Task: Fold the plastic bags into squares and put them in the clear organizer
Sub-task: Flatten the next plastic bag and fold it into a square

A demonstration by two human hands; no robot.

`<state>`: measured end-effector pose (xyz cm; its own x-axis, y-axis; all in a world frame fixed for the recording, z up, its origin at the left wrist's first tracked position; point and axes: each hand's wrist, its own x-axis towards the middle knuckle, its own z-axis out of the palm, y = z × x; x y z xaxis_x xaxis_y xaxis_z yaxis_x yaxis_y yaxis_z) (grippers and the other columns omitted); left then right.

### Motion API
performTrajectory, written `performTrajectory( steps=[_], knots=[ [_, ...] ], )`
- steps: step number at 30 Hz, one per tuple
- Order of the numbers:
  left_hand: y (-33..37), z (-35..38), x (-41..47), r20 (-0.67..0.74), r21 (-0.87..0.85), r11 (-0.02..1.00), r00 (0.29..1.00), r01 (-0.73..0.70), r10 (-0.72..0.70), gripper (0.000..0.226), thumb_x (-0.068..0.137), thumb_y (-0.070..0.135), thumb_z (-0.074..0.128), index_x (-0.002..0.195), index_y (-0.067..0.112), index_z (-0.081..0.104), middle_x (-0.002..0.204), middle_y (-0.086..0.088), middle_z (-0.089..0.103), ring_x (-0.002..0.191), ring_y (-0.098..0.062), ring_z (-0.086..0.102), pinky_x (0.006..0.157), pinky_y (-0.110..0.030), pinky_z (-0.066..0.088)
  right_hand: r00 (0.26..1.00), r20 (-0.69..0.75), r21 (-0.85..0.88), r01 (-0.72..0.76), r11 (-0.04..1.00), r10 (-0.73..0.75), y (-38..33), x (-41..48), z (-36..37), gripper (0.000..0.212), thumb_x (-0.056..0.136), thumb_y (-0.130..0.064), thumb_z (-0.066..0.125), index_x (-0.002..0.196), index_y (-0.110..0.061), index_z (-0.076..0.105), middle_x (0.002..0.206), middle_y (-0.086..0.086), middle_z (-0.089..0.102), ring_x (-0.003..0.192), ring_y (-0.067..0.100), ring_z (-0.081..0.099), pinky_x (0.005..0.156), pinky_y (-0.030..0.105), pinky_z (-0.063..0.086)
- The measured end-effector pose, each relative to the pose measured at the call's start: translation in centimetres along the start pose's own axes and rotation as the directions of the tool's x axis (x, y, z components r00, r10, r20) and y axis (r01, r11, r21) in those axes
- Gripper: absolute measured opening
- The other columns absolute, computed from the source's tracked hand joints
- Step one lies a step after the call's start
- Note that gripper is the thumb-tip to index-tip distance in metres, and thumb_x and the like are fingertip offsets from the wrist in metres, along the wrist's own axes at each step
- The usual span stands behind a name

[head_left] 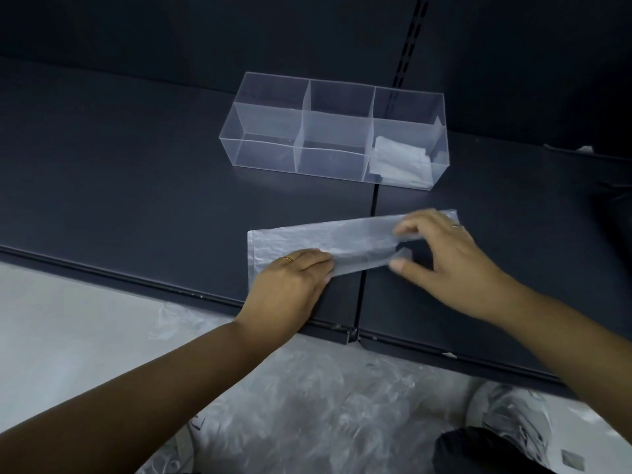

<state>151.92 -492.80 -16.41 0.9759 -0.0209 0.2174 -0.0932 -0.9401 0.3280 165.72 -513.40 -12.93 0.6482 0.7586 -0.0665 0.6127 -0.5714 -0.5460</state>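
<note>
A translucent plastic bag [328, 239], folded into a long strip, lies on the dark shelf [136, 165]. My left hand [290, 285] presses flat on its left end. My right hand [444, 254] pinches the strip's right part between thumb and fingers and lifts it a little off the shelf. Behind them stands the clear organizer [270, 118] with three compartments. A folded white bag [400, 159] sits in its right compartment; the other two hold nothing.
Loose crumpled plastic bags [325, 405] lie on the floor below the shelf's front edge [171, 289]. A seam [367, 261] splits the shelf into two panels. A dark back wall with a slotted rail [412, 35] rises behind the organizer.
</note>
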Motion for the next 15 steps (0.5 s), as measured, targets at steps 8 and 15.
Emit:
performTrajectory(
  steps=[8,15],
  knots=[
    [-0.7,-1.6,0.0,0.102,-0.125,0.988,0.992,0.093,-0.081,0.019,0.094,0.02,0.057,0.105,0.014,0.072,0.107,0.0,0.072,0.098,-0.02,0.066,0.08,-0.03,0.052,0.997,-0.023,-0.034,0.078,0.996,-0.078,-1.2,1.8,3.1,0.013,0.084,-0.023,0.071,0.097,-0.021,0.069,0.1,-0.011,0.067,0.099,0.012,0.059,0.095,0.027,0.039],
    [-7.6,-4.8,-1.1,0.162,-0.49,0.648,0.792,0.583,-0.589,0.015,0.088,0.019,0.068,0.076,0.026,0.074,0.071,0.022,0.07,0.064,0.01,0.06,0.069,-0.006,0.044,0.961,-0.011,0.382,-0.253,0.889,0.278,1.2,3.6,2.3,0.015,0.088,-0.021,0.067,0.08,-0.008,0.069,0.081,0.005,0.071,0.075,0.008,0.062,0.074,0.023,0.045]
  ],
)
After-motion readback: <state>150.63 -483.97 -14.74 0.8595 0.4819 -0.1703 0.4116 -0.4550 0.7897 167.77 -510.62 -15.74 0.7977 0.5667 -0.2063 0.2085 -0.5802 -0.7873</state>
